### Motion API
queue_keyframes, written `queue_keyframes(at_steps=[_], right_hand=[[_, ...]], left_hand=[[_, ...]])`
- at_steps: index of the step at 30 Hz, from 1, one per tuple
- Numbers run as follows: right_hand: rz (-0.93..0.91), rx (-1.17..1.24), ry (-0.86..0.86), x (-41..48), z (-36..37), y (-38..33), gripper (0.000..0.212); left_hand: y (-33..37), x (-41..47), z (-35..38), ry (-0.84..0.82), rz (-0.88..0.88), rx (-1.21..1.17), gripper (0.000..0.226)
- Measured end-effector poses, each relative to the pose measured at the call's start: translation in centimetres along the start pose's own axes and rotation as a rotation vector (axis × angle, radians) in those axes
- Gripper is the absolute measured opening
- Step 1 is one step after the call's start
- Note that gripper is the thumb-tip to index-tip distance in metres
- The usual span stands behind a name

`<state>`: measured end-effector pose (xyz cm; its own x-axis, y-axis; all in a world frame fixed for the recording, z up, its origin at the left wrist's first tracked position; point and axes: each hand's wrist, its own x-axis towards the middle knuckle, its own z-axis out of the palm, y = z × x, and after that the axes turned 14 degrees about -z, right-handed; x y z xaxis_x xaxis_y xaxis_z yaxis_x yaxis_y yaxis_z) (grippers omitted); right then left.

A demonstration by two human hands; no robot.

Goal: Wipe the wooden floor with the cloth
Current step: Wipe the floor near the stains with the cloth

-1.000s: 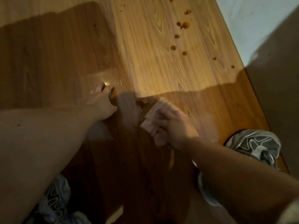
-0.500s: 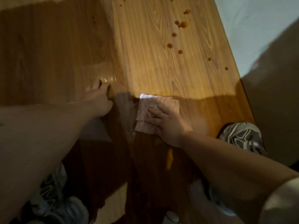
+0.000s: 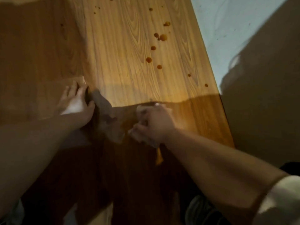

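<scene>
Your right hand [image 3: 155, 122] grips the bunched-up cloth [image 3: 140, 138] on the floor [image 3: 121, 46], left hand [image 3: 75, 103] flat, fingers straight, brown spots [image 3: 163, 37] farther off.

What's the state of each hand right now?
Left hand: open, fingers straight, resting on the brown wooden floor.
Right hand: closed round the pale crumpled cloth.

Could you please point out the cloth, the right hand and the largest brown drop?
cloth [image 3: 140, 111]: head view, corner beside the knuckles.
right hand [image 3: 157, 122]: head view, its back.
largest drop [image 3: 163, 37]: head view, its middle.
</scene>
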<state>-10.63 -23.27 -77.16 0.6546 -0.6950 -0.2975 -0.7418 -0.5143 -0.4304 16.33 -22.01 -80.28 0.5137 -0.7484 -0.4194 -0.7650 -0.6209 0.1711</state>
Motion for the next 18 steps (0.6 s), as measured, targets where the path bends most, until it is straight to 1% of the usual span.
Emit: queue_keyframes(at_steps=[1, 2, 3, 4, 5, 6, 7, 8, 9, 10, 11, 12, 13, 14, 15, 16, 17, 18], right_hand=[[-0.133, -0.006, -0.048, 0.2, 0.8, 0.0, 0.028], [-0.191, 0.0, -0.03, 0.5, 0.8, 1.0, 0.023], [-0.165, -0.018, 0.045, 0.7, 0.3, 2.5, 0.021], [-0.083, -0.077, 0.128, 0.8, -0.2, 4.6, 0.02], [0.05, -0.159, 0.198, 0.9, -1.2, 7.2, 0.016], [0.231, -0.247, 0.236, 0.7, -2.2, 10.0, 0.013], [0.454, -0.286, 0.24, 0.3, -3.3, 12.5, 0.018], [0.65, -0.239, 0.237, -0.4, -4.3, 14.6, 0.03], [0.792, -0.113, 0.271, -1.1, -4.7, 15.8, 0.043], [0.891, 0.048, 0.348, -1.3, -4.8, 16.1, 0.049], [0.963, 0.149, 0.391, -1.3, -4.3, 15.7, 0.052], [0.979, 0.179, 0.387, -1.0, -3.4, 14.3, 0.055], [0.869, 0.164, 0.324, -0.4, -2.6, 12.0, 0.055], [0.612, 0.078, 0.165, 0.1, -1.4, 9.2, 0.053], [0.317, 0.031, 0.072, 0.4, -0.6, 6.4, 0.05], [0.058, 0.052, -0.024, 0.2, -0.3, 4.2, 0.048], [-0.128, 0.056, -0.039, -0.2, -0.3, 3.4, 0.046], [-0.242, 0.02, -0.002, -0.2, -0.8, 4.0, 0.045]], left_hand=[[0.1, -0.1, 0.1, 0.012, -0.009, -0.012, 0.062], [0.3, -0.3, 0.2, 0.022, -0.02, -0.021, 0.063], [0.4, -0.4, 0.3, 0.022, -0.024, -0.022, 0.063], [0.5, -0.4, 0.4, 0.019, -0.025, -0.025, 0.063], [0.5, -0.3, 0.4, 0.013, -0.028, -0.026, 0.064], [0.3, -0.2, 0.4, 0.002, -0.034, -0.03, 0.063], [0.1, -0.1, 0.3, -0.015, -0.035, -0.031, 0.063], [-0.1, -0.1, 0.3, -0.035, -0.038, -0.028, 0.062], [-0.3, -0.2, 0.2, -0.059, -0.039, -0.017, 0.061], [-0.6, -0.4, 0.1, -0.085, -0.044, -0.003, 0.06], [-0.9, -0.6, -0.1, -0.112, -0.048, 0.009, 0.06], [-1.1, -0.8, -0.1, -0.132, -0.044, 0.018, 0.059], [-1.2, -0.9, -0.2, -0.134, -0.038, 0.028, 0.059], [-1.2, -1.1, -0.3, -0.132, -0.036, 0.04, 0.06], [-0.9, -1.0, -0.4, -0.132, -0.042, 0.04, 0.059], [-0.6, -1.2, -0.4, -0.134, -0.059, 0.026, 0.059], [-0.1, -1.5, -0.2, -0.137, -0.079, 0.001, 0.058], [0.0, -1.8, 0.0, -0.135, -0.093, -0.018, 0.057]])
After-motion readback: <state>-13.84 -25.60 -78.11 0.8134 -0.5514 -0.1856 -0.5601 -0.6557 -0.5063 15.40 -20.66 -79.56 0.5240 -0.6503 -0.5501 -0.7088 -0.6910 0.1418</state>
